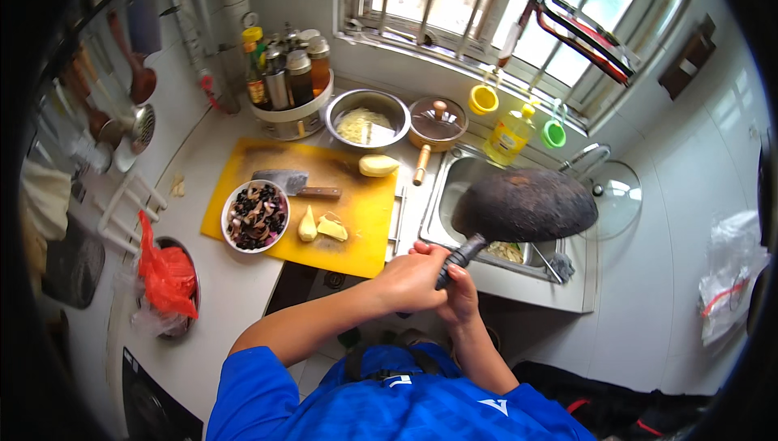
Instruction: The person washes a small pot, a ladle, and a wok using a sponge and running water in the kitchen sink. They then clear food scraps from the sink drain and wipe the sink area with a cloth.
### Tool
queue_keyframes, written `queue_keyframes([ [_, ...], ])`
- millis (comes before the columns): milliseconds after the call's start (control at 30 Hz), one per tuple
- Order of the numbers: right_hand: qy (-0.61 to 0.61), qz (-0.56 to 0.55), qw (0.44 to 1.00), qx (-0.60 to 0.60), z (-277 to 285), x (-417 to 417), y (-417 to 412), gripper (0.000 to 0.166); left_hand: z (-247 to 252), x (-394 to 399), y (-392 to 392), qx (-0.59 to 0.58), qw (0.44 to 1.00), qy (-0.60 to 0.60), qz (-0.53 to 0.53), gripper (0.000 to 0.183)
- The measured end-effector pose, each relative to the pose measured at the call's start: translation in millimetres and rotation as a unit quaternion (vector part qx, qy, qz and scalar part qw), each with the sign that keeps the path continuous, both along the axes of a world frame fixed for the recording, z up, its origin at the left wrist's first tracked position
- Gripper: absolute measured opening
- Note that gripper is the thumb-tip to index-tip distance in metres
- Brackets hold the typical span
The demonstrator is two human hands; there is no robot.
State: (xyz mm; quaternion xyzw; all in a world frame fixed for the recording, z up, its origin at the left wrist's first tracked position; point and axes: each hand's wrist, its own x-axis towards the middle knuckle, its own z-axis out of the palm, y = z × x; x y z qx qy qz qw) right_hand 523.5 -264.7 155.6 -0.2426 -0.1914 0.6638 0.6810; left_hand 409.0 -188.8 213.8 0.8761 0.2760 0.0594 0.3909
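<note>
A wok (532, 205) with a blackened underside is tipped over the sink (433, 222), its outer bottom turned up towards me. Its dark grip handle (460, 262) points back at my body. My left hand (413, 276) wraps the handle from the left side. From below and the right, my right hand (462, 298) closes on the same handle, its thumb along the grip. The inside of the wok is hidden. Beneath it, the sink basin shows only in part, with some food scraps (506, 251) in a strainer near its front.
Left of the sink, a yellow cutting board (371, 222) carries a cleaver (285, 183), peeled ginger-like pieces and a bowl (255, 216) of dark fungus and onion. Behind stand a steel bowl (368, 119), a lidded pot (437, 122) and a dish-soap bottle (510, 134). A glass lid (617, 198) leans at right.
</note>
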Motion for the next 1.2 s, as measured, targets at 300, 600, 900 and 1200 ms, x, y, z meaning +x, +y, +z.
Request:
queue_keyframes([
  [300, -0.017, -0.028, 0.999, 0.024, -15.6, 23.3, -18.8, 0.059, -15.4, 30.3, -25.0, -0.04, 0.999, -0.024, 0.028, 0.049],
  [600, -0.084, 0.051, 0.993, 0.066, -1.5, 7.9, -60.2, 0.07, -18.1, 6.2, -57.3, -0.358, 0.912, -0.199, 0.015, 0.034],
  [900, -0.107, 0.226, 0.966, 0.072, 28.0, -126.3, -98.0, 0.07, 16.0, -156.4, -165.9, -0.515, 0.765, -0.362, 0.135, 0.04],
  [1200, -0.059, 0.587, 0.798, 0.126, 51.4, -367.3, -163.1, 0.071, 20.1, -376.9, -333.4, -0.367, 0.689, -0.543, 0.31, 0.052],
])
